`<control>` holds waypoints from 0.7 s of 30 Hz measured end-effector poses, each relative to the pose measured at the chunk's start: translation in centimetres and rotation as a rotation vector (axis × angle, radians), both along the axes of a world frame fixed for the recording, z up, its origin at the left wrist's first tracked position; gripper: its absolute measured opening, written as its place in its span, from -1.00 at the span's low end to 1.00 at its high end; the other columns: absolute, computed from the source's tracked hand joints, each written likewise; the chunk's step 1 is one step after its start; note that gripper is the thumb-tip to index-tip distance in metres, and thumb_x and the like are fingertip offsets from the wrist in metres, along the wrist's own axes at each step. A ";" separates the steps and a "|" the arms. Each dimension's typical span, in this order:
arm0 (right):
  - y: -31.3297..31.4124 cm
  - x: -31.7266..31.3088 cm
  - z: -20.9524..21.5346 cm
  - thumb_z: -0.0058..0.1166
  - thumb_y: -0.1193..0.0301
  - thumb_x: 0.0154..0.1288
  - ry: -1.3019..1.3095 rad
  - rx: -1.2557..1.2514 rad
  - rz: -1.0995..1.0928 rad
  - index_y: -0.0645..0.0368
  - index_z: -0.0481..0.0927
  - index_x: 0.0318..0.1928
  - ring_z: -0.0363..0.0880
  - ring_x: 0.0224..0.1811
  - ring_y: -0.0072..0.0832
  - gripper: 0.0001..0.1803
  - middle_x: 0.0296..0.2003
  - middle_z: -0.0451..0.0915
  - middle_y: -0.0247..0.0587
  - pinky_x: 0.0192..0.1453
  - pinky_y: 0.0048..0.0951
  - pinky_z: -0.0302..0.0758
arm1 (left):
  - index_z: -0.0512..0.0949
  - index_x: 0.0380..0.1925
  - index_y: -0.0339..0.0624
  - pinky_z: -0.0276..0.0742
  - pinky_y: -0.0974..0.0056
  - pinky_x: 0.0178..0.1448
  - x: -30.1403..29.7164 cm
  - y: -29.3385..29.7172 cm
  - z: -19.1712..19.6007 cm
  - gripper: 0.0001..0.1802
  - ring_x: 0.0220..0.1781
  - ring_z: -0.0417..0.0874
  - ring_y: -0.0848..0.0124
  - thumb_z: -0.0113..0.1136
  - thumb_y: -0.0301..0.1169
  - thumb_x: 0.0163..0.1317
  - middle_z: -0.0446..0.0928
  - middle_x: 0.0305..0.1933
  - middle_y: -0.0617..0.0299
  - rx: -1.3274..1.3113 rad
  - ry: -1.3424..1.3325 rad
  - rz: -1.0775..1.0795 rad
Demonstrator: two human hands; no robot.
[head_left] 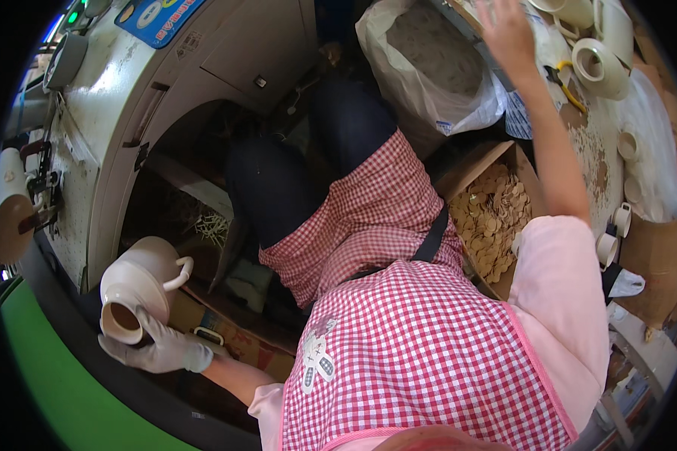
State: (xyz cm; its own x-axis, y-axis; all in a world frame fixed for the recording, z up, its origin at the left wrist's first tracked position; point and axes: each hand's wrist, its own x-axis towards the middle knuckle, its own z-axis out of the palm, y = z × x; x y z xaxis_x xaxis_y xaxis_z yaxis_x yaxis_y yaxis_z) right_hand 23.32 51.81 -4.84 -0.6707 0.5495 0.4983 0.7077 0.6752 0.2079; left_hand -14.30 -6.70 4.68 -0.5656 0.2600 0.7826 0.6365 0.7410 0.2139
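We look down on a crowded workplace: a grey-white machine [128,98] curves across 10 and 11 o'clock, with a dark hollow under it, and a green floor [60,391] shows at 7 o'clock. Our red checked apron [399,331] fills the middle, so free room is small.

Our left hand [158,347], in a pale glove, is at 8 o'clock. Its fingers are closed under the lower rim of a white ceramic jug [137,286] and carry it. The long axis of the jug runs from 1 to 7 o'clock; the round open end points down toward 7 o'clock, and the handle [179,272] stands out toward 3 o'clock. The jug is near the dark edge of the machine, with open hollow to its right.

Our right hand [508,34] is bare, at 1 o'clock, fingers spread wide and holding nothing we can see. It is over the edge of a plastic sack [429,68] of pale material. Below the forearm, at 3 o'clock, a cardboard box [496,218] holds tan discs. White tape rolls [598,68] lie beside, at 2 o'clock.
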 end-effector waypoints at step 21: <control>-14.1 -10.8 -2.5 0.18 0.34 0.52 1.033 -1.559 0.321 0.16 0.57 0.30 0.77 0.09 -0.29 -0.58 0.05 0.74 -0.03 0.02 -0.33 0.73 | 0.17 0.55 -0.31 0.65 0.14 0.30 7.4 10.7 0.0 0.27 0.25 0.67 0.13 0.77 -0.35 -0.15 0.54 0.28 -0.04 -0.040 -0.536 -0.612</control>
State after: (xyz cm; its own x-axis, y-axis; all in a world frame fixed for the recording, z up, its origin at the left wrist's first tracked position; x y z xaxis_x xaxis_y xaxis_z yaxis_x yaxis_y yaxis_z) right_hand 12.47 37.71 -7.33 -0.6301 0.7758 -0.0332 -0.0342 -0.0705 -0.9969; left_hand -6.90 4.03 4.71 -0.6090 0.6668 0.4296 0.7502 0.3084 0.5848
